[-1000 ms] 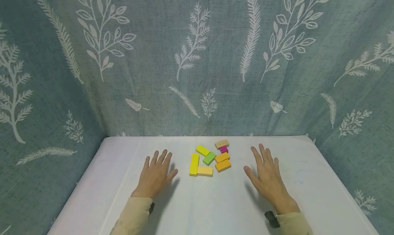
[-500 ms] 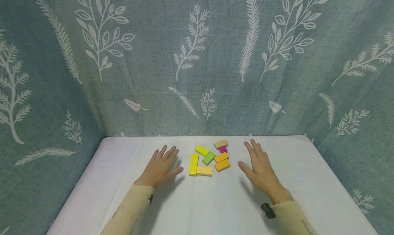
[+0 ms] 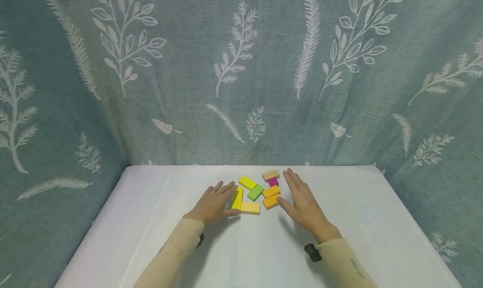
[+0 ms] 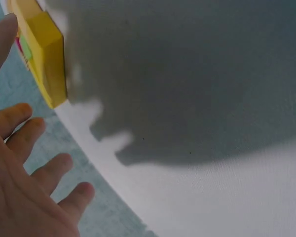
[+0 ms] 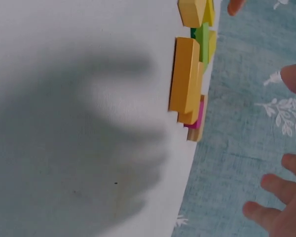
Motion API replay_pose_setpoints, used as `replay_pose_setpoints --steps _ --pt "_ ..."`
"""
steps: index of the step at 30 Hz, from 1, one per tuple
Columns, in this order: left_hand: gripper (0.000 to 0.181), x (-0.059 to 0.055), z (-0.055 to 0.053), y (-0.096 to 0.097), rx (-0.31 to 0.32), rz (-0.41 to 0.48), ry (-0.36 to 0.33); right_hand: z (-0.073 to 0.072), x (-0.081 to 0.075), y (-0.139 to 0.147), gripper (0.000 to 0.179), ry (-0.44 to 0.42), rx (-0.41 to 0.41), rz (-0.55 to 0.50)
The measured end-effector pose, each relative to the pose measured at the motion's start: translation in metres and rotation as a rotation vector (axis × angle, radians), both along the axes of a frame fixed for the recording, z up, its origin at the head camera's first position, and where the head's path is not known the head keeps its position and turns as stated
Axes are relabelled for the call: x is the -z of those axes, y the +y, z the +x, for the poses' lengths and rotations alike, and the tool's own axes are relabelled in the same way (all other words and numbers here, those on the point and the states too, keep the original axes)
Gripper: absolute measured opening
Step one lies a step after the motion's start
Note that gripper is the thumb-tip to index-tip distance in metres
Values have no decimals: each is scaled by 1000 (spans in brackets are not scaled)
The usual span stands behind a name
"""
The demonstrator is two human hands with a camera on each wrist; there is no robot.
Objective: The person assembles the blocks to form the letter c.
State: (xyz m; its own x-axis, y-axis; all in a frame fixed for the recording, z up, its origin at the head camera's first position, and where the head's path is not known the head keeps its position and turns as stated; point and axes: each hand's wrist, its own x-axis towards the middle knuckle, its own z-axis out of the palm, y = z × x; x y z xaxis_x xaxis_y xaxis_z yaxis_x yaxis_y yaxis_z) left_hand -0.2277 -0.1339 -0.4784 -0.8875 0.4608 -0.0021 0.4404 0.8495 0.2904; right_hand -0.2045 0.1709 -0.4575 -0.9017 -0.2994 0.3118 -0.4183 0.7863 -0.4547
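Note:
A loose cluster of coloured blocks lies between my hands in the head view. My left hand [image 3: 213,206], fingers spread, overlaps the long yellow block [image 3: 237,199] at the cluster's left edge. In the left wrist view that yellow block [image 4: 53,64] is beside the thumb, and the fingers hold nothing. My right hand [image 3: 306,208] has extended fingers, its thumb tip right at the nearer orange block [image 3: 270,202]. A second orange block [image 3: 271,191] lies behind it. A light-orange block [image 3: 250,208], a green block [image 3: 255,192] and a shorter yellow block [image 3: 247,182] complete the left part.
A magenta block [image 3: 273,182] and a striped wooden piece [image 3: 271,175] lie at the cluster's back right. All rest on a white-covered table [image 3: 245,254]. Leaf-patterned teal fabric [image 3: 196,124] stands along the table's back and sides.
Both hands have moved inward toward the blocks, the left hand rightward and the right hand leftward. The blocks stay where they were.

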Motion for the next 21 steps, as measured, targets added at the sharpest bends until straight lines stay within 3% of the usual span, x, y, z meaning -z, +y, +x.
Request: replay_pose_setpoints --steps 13,21 --pt "73 1 0 6 38 -114 30 -3 7 -23 72 2 -122 -8" --pt "71 2 -2 6 44 -149 16 -4 15 -45 57 20 -153 56"
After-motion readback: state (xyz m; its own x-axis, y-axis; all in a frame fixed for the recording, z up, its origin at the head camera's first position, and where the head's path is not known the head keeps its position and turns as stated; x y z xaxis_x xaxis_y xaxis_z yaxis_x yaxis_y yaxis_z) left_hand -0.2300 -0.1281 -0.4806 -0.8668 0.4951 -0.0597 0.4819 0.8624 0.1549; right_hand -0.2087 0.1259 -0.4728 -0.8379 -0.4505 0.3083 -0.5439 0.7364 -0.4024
